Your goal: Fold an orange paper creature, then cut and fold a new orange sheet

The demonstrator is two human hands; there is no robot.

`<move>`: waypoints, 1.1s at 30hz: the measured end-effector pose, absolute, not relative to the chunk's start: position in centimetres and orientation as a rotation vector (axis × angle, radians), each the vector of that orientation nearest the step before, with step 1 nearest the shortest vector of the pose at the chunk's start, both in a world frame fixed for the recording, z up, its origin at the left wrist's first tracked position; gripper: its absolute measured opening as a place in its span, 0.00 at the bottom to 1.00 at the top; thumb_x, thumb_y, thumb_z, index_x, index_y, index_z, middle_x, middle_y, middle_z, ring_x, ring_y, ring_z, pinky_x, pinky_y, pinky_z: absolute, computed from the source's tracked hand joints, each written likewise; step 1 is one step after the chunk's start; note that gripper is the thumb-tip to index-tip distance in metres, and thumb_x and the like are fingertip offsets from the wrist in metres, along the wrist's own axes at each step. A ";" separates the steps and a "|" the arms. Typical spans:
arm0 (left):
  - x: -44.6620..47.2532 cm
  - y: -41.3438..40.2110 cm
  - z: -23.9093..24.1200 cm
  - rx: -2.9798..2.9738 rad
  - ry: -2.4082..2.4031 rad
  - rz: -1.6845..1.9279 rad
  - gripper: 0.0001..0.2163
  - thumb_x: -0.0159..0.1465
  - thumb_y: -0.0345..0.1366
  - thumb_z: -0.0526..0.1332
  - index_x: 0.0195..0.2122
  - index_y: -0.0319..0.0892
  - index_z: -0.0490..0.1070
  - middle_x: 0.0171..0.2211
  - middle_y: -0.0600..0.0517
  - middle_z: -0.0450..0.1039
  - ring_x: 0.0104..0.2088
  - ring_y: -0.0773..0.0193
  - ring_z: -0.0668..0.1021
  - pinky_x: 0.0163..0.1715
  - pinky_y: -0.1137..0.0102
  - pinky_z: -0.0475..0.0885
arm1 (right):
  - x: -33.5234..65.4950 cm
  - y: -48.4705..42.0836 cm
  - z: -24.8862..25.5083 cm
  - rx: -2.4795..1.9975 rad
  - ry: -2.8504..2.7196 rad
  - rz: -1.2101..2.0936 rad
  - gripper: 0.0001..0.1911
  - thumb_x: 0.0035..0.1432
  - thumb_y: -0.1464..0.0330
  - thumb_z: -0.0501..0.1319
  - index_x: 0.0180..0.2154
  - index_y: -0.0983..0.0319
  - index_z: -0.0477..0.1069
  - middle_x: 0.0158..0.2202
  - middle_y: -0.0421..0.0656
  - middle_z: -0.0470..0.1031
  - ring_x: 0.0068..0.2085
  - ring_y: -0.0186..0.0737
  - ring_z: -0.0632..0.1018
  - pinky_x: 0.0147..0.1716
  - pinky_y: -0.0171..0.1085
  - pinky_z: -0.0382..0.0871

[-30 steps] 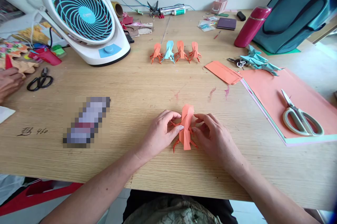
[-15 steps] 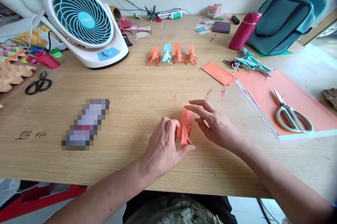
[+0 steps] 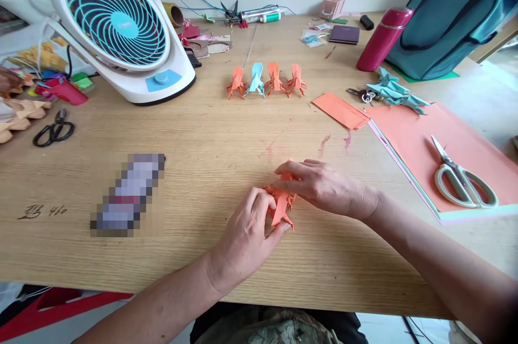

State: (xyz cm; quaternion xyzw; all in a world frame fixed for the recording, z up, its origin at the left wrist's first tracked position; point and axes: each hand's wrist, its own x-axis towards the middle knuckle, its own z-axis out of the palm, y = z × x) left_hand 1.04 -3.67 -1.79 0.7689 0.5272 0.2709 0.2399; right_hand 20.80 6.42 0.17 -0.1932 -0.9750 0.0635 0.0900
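Observation:
An orange folded paper figure point(image 3: 280, 207) with thin legs lies on the wooden table point(image 3: 210, 133) in front of me. My left hand point(image 3: 246, 236) pinches its near end between thumb and fingers. My right hand point(image 3: 319, 185) lies over its far end, fingers pressed down on the paper. Most of the figure is hidden under both hands.
A row of finished paper figures point(image 3: 267, 80), three orange and one blue, stands further back. A white and teal fan point(image 3: 121, 26) is at the back left, black scissors point(image 3: 52, 131) at the left. Orange paper sheets point(image 3: 408, 133) with grey scissors point(image 3: 461, 177) lie right, beside a red bottle point(image 3: 382, 39) and teal bag point(image 3: 449, 20).
My right hand came down from above the figure and now presses its far end. My left hand shifted its grip toward the near end, and the figure now lies flatter.

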 end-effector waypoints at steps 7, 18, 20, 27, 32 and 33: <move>0.7 -3.7 -2.1 2.167 1.403 0.760 0.12 0.62 0.35 0.65 0.41 0.45 0.60 0.39 0.52 0.65 0.41 0.62 0.72 0.42 0.67 0.70 | 20.5 6.0 0.7 -0.437 -2.992 0.117 0.20 0.69 0.73 0.45 0.55 0.62 0.68 0.48 0.52 0.70 0.40 0.43 0.74 0.43 0.43 0.70; 0.6 -3.6 -2.3 2.184 1.405 0.782 0.12 0.63 0.36 0.64 0.42 0.44 0.61 0.39 0.52 0.66 0.41 0.62 0.73 0.43 0.67 0.70 | 21.1 6.5 -0.6 -0.499 -2.921 0.108 0.17 0.69 0.74 0.45 0.51 0.65 0.68 0.52 0.54 0.69 0.38 0.41 0.76 0.39 0.41 0.72; 0.6 -3.6 -2.4 2.182 1.409 0.777 0.12 0.62 0.36 0.65 0.41 0.44 0.61 0.39 0.53 0.66 0.40 0.63 0.72 0.42 0.68 0.70 | 20.9 6.8 -0.6 -0.504 -2.910 0.124 0.17 0.69 0.75 0.47 0.54 0.64 0.66 0.56 0.54 0.68 0.40 0.42 0.76 0.40 0.42 0.72; 0.6 -3.6 -2.5 2.186 1.413 0.792 0.12 0.62 0.35 0.65 0.41 0.43 0.62 0.39 0.52 0.67 0.41 0.63 0.73 0.42 0.68 0.70 | 20.9 7.1 -0.3 -0.533 -2.938 0.367 0.15 0.66 0.78 0.49 0.49 0.62 0.68 0.49 0.49 0.69 0.37 0.38 0.76 0.37 0.37 0.71; 0.4 -3.6 -2.4 2.236 1.391 0.803 0.11 0.64 0.35 0.64 0.44 0.43 0.62 0.42 0.51 0.68 0.46 0.62 0.73 0.47 0.67 0.70 | 20.8 6.5 0.1 -0.532 -2.990 0.286 0.17 0.65 0.79 0.50 0.49 0.61 0.70 0.45 0.49 0.69 0.36 0.38 0.75 0.36 0.37 0.71; 0.4 -3.6 -2.3 2.247 1.384 0.797 0.11 0.64 0.35 0.63 0.44 0.43 0.62 0.42 0.51 0.68 0.46 0.62 0.73 0.48 0.67 0.70 | 20.7 6.4 0.2 -0.529 -3.002 0.244 0.16 0.65 0.78 0.50 0.48 0.62 0.71 0.44 0.49 0.69 0.35 0.38 0.74 0.35 0.37 0.71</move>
